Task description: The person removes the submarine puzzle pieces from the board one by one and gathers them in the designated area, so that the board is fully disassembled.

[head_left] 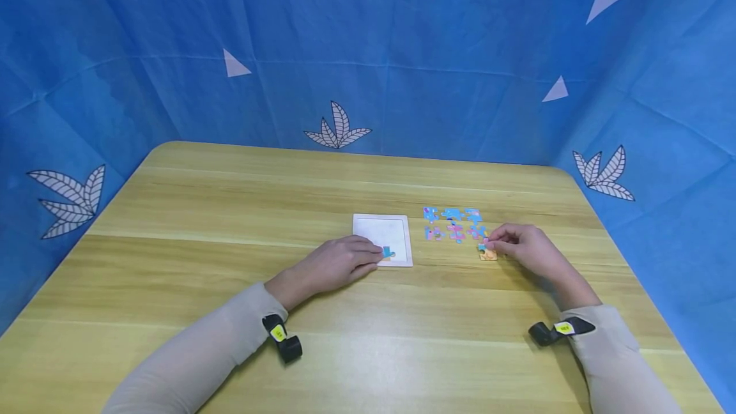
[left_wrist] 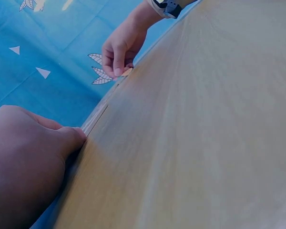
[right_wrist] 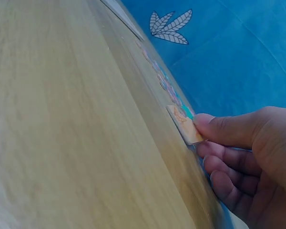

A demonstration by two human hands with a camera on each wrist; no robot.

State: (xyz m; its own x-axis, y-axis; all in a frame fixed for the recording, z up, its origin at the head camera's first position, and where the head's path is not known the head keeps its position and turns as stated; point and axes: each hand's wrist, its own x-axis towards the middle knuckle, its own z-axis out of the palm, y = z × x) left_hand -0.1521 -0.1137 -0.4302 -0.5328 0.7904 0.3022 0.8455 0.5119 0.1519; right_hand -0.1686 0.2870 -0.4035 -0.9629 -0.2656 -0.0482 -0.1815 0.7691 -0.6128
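Note:
A white square puzzle tray [head_left: 404,241] lies near the middle of the table. My left hand [head_left: 343,262] rests over its near left side, its fingers extended and touching the tray. Beside those fingertips, a blue-and-tan puzzle piece [head_left: 388,252] sits inside the tray, partly hidden by the hand. To the right, my right hand [head_left: 526,248] pinches an orange-and-blue puzzle piece [right_wrist: 187,125] between thumb and fingers. In the right wrist view that piece is tilted, with one edge at or just above the wood; contact is hard to tell.
Several loose blue and pink puzzle pieces [head_left: 454,232] lie in rows between the tray and my right hand. The wooden table [head_left: 230,209] ends at a blue cloth backdrop [head_left: 391,30] behind and on both sides.

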